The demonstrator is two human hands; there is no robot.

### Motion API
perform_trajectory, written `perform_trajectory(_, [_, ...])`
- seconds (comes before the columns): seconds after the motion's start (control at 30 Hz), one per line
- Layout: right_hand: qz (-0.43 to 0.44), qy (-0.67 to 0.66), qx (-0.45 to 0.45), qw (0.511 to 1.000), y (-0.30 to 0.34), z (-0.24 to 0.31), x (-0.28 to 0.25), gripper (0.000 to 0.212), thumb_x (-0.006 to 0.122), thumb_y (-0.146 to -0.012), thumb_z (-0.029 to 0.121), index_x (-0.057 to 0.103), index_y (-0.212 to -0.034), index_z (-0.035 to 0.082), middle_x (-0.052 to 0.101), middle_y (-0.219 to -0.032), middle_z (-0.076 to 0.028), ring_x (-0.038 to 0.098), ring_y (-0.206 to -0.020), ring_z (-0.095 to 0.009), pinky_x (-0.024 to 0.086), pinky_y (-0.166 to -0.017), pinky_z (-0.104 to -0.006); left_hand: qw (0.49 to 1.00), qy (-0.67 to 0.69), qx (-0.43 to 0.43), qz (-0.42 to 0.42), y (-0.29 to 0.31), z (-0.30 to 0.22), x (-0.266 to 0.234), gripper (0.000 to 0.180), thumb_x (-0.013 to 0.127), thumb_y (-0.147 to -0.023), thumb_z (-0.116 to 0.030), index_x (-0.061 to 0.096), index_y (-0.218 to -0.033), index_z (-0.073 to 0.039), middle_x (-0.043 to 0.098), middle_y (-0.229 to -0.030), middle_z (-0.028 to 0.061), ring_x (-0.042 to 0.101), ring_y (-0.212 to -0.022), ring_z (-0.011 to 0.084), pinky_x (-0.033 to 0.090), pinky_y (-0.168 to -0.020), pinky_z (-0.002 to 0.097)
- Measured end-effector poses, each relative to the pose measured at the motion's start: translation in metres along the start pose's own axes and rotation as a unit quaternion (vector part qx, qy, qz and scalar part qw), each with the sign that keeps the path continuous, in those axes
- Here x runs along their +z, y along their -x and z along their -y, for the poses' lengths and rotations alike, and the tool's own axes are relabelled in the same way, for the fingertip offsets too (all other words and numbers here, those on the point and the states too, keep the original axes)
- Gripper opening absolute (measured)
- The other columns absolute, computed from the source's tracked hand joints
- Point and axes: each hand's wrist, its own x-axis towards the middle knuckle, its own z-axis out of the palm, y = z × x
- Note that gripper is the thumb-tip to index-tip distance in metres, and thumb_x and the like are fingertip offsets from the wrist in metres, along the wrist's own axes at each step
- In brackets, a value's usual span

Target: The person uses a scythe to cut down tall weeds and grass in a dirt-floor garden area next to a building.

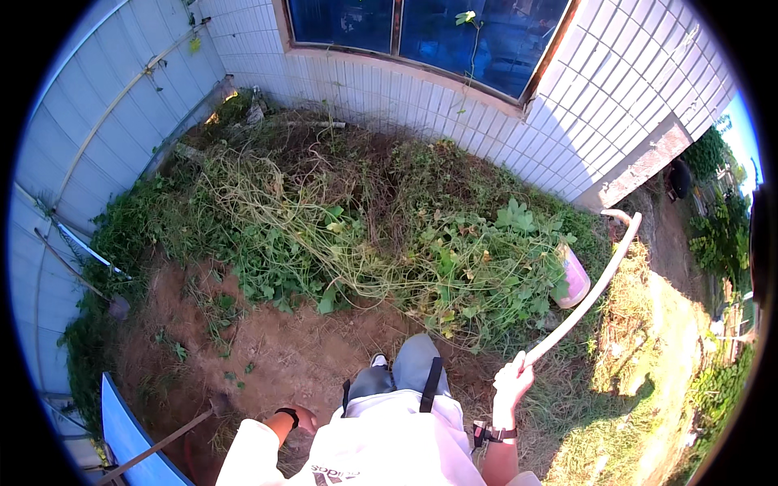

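Observation:
My right hand [514, 382], with a dark band at its wrist, is closed around the lower end of a long pale stick [590, 301]. The stick rises away to the right, curves, and ends in a short hook above the plants. Beside my left hip hangs my left hand [305, 419], a black band on its wrist. Its fingers look curled, and nothing shows in them. Ahead of my feet lies a wide heap of tangled green and dried vines [324, 235]. A pinkish translucent plastic container [574, 277] sits at the heap's right edge, near the stick.
A tiled wall [454, 113] with a blue window [429, 40] stands behind the heap. Pale metal panels [89, 146] close off the left. At lower left are a blue board [121, 429] and a long-handled tool [174, 437]. Bare soil [275, 356] lies before me; sunlit dry grass is right.

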Motion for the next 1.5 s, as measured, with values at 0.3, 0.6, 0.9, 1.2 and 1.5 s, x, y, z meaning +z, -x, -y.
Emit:
perform_trajectory(0.3, [0.012, 0.090, -0.161, 0.983, -0.248, 0.080, 0.134, 0.025, 0.053, -0.096, 0.027, 0.042, -0.084, 0.009, 0.041, -0.061, 0.004, 0.038, -0.042, -0.005, 0.031, -0.035, -0.0213, 0.724, 0.636, 0.173, -0.203, 0.066, -0.150, -0.068, 0.033, 0.051, -0.093, -0.030, 0.054, -0.117, -0.008, 0.063, -0.110, 0.0100, 0.062, -0.090, 0.0205, 0.051, -0.078, 0.0354])
perform_trajectory(0.6, [0.041, -0.284, 0.266, 0.920, -0.395, -0.084, 0.437, 0.041, 0.035, -0.100, 0.041, 0.037, -0.082, 0.004, 0.040, -0.064, -0.003, 0.037, -0.048, -0.016, 0.039, -0.045, -0.0271, 0.856, 0.451, -0.091, -0.235, 0.037, -0.125, 0.006, 0.036, 0.053, -0.092, -0.023, 0.054, -0.123, -0.004, 0.067, -0.101, 0.0099, 0.064, -0.089, 0.0190, 0.051, -0.077, 0.0338])
perform_trajectory(0.9, [0.297, -0.160, 0.623, 0.706, -0.069, -0.225, 0.528, 0.044, 0.036, -0.097, 0.051, 0.037, -0.088, 0.007, 0.039, -0.061, -0.002, 0.038, -0.049, -0.014, 0.037, -0.046, -0.0292, 0.881, 0.383, -0.103, -0.258, 0.064, -0.176, -0.051, 0.036, 0.052, -0.093, -0.023, 0.054, -0.123, -0.003, 0.067, -0.102, 0.0097, 0.064, -0.089, 0.0175, 0.050, -0.075, 0.0304])
perform_trajectory(1.2, [0.318, 0.089, 0.479, 0.814, -0.135, -0.079, 0.323, 0.034, 0.048, -0.098, 0.035, 0.044, -0.077, 0.008, 0.043, -0.060, 0.001, 0.040, -0.046, -0.010, 0.036, -0.041, -0.0256, 0.950, 0.201, -0.036, -0.236, 0.029, -0.120, -0.109, 0.037, 0.052, -0.093, -0.024, 0.053, -0.123, -0.002, 0.067, -0.102, 0.0096, 0.063, -0.089, 0.0161, 0.050, -0.073, 0.0271])
perform_trajectory(1.5, [0.011, 0.121, 0.418, 0.900, 0.108, 0.062, 0.065, 0.024, 0.053, -0.094, 0.025, 0.049, -0.081, 0.006, 0.044, -0.060, -0.001, 0.041, -0.044, -0.012, 0.036, -0.039, -0.0265, 0.912, 0.347, 0.020, -0.219, -0.060, -0.057, -0.218, 0.024, 0.047, -0.087, -0.013, 0.063, -0.099, 0.001, 0.068, -0.081, 0.0132, 0.064, -0.061, 0.0196, 0.050, -0.053, 0.0316])
